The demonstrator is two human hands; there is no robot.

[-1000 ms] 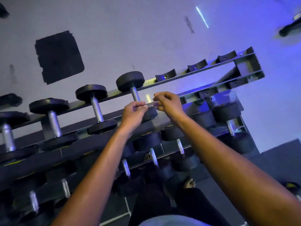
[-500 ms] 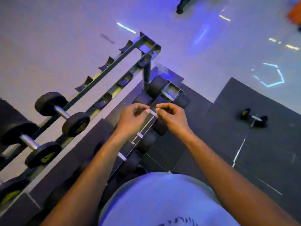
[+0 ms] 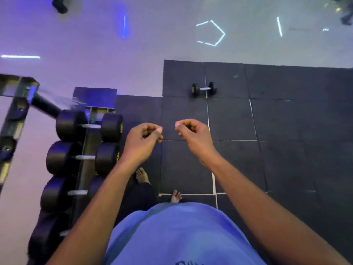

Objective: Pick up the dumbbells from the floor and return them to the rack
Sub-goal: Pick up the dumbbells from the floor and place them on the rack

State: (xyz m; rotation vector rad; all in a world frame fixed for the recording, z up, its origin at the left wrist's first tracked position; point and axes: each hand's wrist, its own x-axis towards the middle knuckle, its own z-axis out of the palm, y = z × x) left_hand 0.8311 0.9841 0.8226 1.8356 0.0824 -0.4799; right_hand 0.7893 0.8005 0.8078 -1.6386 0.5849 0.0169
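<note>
Blue t-shirt [image 3: 177, 234], dark trousers [image 3: 137, 197], bare feet [image 3: 142, 175]

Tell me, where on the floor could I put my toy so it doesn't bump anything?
The dark mats are bare to the right of the right hand, and also between the floor dumbbell and the hands. It is crowded on the left, where the rack holds racked dumbbells side by side.
</note>
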